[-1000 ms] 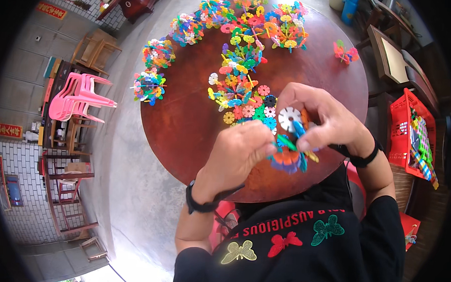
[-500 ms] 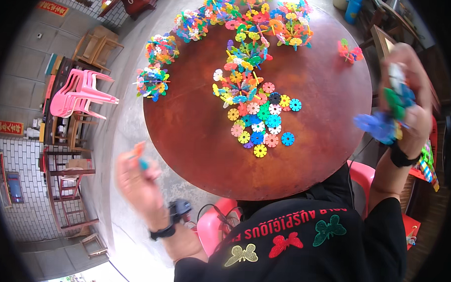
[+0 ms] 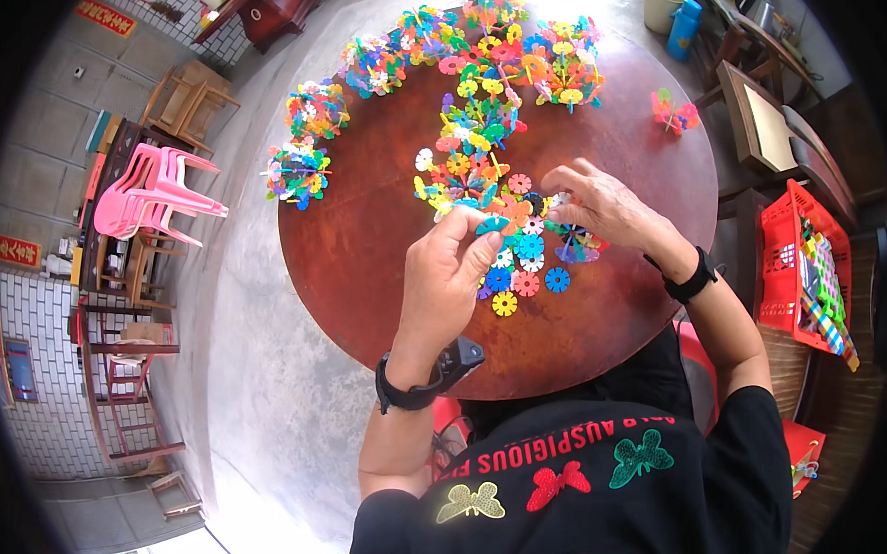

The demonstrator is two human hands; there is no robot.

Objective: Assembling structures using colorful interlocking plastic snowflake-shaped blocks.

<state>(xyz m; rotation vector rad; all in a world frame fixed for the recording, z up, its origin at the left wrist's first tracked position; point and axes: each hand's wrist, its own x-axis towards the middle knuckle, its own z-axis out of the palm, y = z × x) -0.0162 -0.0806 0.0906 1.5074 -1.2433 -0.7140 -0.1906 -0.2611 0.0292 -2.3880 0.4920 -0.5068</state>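
My left hand [image 3: 439,277] pinches a teal interlocking disc [image 3: 491,225] between thumb and forefinger, above the near side of the table. Facing it, my right hand [image 3: 612,207] curls its fingers over a small cluster of joined discs [image 3: 576,246], with blue, purple and white pieces showing; part of it is hidden under the fingers. Below and between both hands lie several loose notched discs in many colours, among them a yellow disc [image 3: 504,304] and a blue disc [image 3: 558,280]. My left hand covers some of them.
Finished-looking disc balls [image 3: 298,171] curve along the far left of the round brown table [image 3: 366,265], and more stand joined in its middle. A small red-green cluster [image 3: 675,113] sits at the far right. A red crate [image 3: 776,279] stands right of the table, stacked pink chairs [image 3: 139,193] to the left.
Both hands have come inward over the table from out at the sides. The left brings the teal disc, the right the disc cluster, and they now face each other.
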